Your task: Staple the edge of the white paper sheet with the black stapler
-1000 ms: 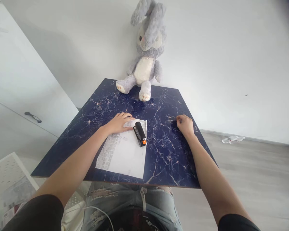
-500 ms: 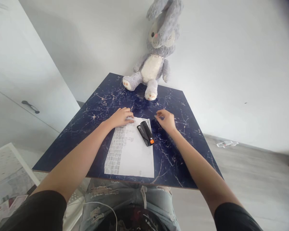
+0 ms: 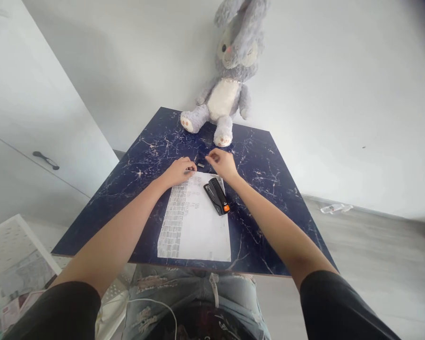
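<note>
From my end I see the right hand travel from the right side of the tabletop to the centre of the frame, past the far edge of the paper sheet, now close to the left hand. Between the two I now make out a small dark piece lying on the table that I could not see there a second ago. The left hand's fingers, spread flat over the sheet before, now curl at its upper-left corner. The sheet has turned slightly and slid rightward, and the stapler on it slants more, showing me more of its left side. My view has shifted too, so the plush rabbit sits further right in the upper frame.
</note>
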A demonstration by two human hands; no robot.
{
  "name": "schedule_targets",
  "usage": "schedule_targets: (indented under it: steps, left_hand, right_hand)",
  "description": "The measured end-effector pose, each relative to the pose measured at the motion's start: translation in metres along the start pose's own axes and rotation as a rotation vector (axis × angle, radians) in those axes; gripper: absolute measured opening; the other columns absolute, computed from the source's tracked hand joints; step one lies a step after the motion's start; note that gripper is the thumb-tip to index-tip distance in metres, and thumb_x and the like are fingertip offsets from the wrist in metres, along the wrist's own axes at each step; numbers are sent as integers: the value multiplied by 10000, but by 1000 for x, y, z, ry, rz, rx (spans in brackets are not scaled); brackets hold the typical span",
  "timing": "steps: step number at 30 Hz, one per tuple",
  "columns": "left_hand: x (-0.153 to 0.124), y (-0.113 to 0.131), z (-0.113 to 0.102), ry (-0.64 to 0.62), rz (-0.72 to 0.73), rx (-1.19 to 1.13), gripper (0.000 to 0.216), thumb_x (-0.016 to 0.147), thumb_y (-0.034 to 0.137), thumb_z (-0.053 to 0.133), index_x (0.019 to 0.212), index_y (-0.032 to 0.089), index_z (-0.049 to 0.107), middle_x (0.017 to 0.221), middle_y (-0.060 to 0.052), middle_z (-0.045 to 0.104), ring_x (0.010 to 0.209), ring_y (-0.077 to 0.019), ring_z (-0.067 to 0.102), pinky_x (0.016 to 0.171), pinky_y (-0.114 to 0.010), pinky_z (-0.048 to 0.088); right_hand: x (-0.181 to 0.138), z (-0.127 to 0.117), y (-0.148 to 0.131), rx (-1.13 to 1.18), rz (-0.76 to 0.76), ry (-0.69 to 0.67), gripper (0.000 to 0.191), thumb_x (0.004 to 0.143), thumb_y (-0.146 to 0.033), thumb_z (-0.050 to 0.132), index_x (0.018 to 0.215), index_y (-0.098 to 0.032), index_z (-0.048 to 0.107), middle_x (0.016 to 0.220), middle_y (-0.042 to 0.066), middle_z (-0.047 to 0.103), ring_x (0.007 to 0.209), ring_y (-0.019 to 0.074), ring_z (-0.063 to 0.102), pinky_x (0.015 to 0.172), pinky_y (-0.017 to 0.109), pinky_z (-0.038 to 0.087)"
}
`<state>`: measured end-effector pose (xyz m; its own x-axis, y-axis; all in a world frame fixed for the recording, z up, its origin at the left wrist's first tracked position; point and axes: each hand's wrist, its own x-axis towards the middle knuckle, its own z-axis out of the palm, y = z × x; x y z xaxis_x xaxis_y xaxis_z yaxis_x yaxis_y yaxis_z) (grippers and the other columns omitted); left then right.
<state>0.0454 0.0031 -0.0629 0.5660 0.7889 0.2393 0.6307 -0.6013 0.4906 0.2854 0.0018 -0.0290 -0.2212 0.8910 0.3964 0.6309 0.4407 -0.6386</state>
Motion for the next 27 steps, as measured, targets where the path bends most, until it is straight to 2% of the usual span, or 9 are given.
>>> schedule_targets:
  steps: [1, 3, 7, 9, 11, 14, 20, 24, 27]
  left_hand:
    - [0, 4, 1, 16, -7, 55, 177, 970, 240, 566, 1033, 218, 730, 1094, -93, 646, 1092, -288, 606, 1005, -481, 479]
    - [-1, 14, 6, 73, -9, 145, 198, 977, 197, 545, 1052, 219, 727, 1133, -101, 637, 1132, -301, 586, 1017, -501, 458]
    - [2, 34, 21, 145, 47, 146, 271, 1000, 144, 494, 1109, 211, 733, 1186, -106, 643, 1161, -291, 581, 989, -458, 465]
    - [4, 39, 28, 93, 95, 119, 259, 1003, 161, 526, 1147, 209, 736, 1201, -96, 656, 1146, -279, 598, 984, -445, 469]
    - [5, 39, 33, 34, 124, 117, 250, 1015, 207, 563, 1192, 219, 739, 1217, -84, 666, 1144, -275, 611, 985, -447, 470]
    - [5, 35, 34, 11, 121, 130, 263, 1048, 269, 563, 1235, 258, 748, 1220, -68, 672, 1145, -268, 617, 985, -447, 467]
    - [4, 36, 29, 15, 114, 191, 265, 1061, 284, 565, 1179, 259, 801, 1173, -75, 681, 1083, -262, 611, 941, -437, 472]
    - [2, 39, 25, 32, 100, 254, 249, 1054, 320, 580, 1128, 264, 811, 1190, -86, 669, 1122, -279, 600, 978, -457, 476]
    - [2, 37, 24, 42, 114, 267, 314, 1060, 328, 554, 1295, 265, 751, 1369, -104, 637, 1246, -302, 583, 1051, -485, 476]
  right_hand:
    - [-15, -8, -7, 11, 64, 85, 255, 1018, -392, 596, 864, -199, 661, 812, 22, 715, 770, 183, 668, 765, 307, 488]
    - [-49, -23, -21, 13, 120, 86, 399, 1049, -498, 529, 802, -202, 632, 765, 20, 679, 731, 180, 626, 731, 311, 462]
    - [-100, -34, -38, -18, 92, -178, 350, 872, -496, 761, 1019, -207, 629, 941, 37, 700, 796, 191, 620, 722, 306, 462]
    - [-109, -32, -37, -56, 79, -245, 338, 824, -396, 783, 1039, -212, 598, 904, 21, 675, 759, 183, 596, 699, 300, 446]
    - [-109, -30, -31, -61, 74, -262, 228, 846, -323, 730, 990, -215, 591, 816, -3, 640, 706, 170, 566, 677, 296, 424]
    - [-106, -32, -18, -14, 75, -172, 161, 898, -322, 689, 995, -206, 633, 832, 11, 663, 730, 179, 587, 703, 310, 444]
    - [-109, -35, 2, 217, 114, 90, 392, 992, -466, 645, 1280, -202, 637, 1086, 69, 728, 900, 227, 662, 795, 366, 546]
    - [-114, -28, -2, 164, 11, 132, 367, 1007, -462, 645, 1284, -221, 645, 1082, 67, 704, 933, 237, 653, 858, 405, 559]
    - [-115, -24, -7, 134, -41, 157, 321, 1025, -433, 628, 1271, -227, 641, 1044, 57, 681, 910, 230, 639, 847, 403, 558]
